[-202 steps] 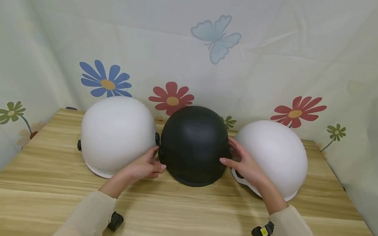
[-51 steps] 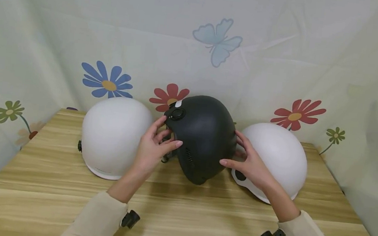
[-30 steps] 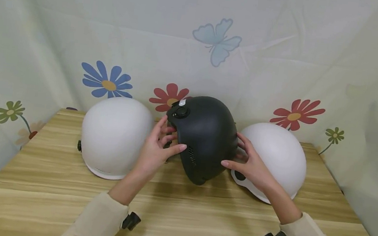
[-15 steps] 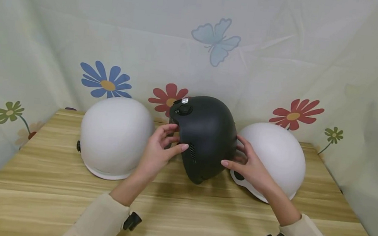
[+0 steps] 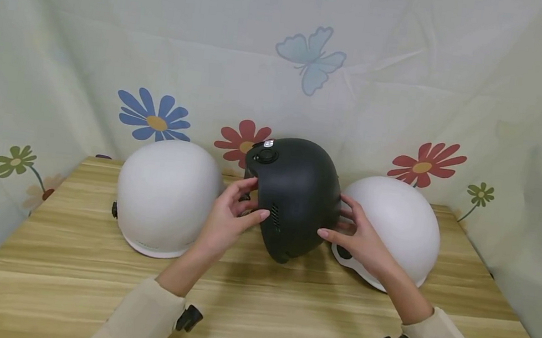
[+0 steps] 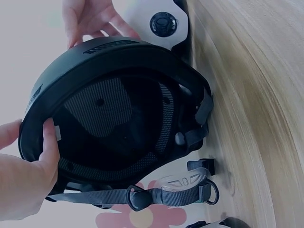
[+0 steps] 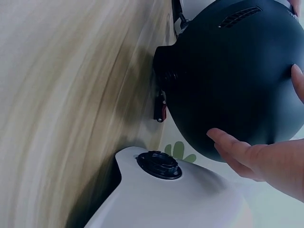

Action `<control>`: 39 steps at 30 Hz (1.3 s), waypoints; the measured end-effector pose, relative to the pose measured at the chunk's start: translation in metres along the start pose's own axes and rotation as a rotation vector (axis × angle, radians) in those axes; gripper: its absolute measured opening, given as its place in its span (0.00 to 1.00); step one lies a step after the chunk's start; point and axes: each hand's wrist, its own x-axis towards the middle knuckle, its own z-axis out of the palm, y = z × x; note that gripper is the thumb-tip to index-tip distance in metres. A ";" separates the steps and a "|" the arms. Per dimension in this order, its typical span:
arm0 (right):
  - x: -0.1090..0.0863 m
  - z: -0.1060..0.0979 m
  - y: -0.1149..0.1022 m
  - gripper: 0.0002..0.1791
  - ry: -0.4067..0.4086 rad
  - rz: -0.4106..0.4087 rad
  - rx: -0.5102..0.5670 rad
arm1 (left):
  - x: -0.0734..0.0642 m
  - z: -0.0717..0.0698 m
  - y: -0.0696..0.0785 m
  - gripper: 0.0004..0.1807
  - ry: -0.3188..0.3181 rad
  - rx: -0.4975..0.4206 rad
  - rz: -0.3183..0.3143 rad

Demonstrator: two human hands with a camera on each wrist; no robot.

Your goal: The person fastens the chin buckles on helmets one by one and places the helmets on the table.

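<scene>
A black helmet (image 5: 300,194) is tipped on its side between both hands, its opening turned to the left. My left hand (image 5: 227,217) pinches its rim; in the left wrist view one digit lies inside the rim and another outside. That view also shows the dark padded lining (image 6: 109,109) and a chin strap (image 6: 171,195) with a buckle hanging below the opening. My right hand (image 5: 361,238) holds the rounded shell from the right, fingers and thumb spread on it. In the right wrist view, fingertips (image 7: 218,135) rest against the shell.
White helmets stand close on both sides: one left helmet (image 5: 167,196) and one right helmet (image 5: 395,228) with a black round side fitting (image 7: 159,164). All are on a wooden table (image 5: 284,315), backed by a flower-printed cloth (image 5: 201,72).
The black helmet, earlier standing dome-up, is now tilted with its opening to the left. The left hand moved up onto the rim, then slid slightly lower as the helmet turned a little further.
</scene>
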 end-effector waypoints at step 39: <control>0.007 0.003 -0.012 0.47 0.026 -0.006 -0.031 | -0.003 0.001 0.001 0.20 -0.137 0.386 0.080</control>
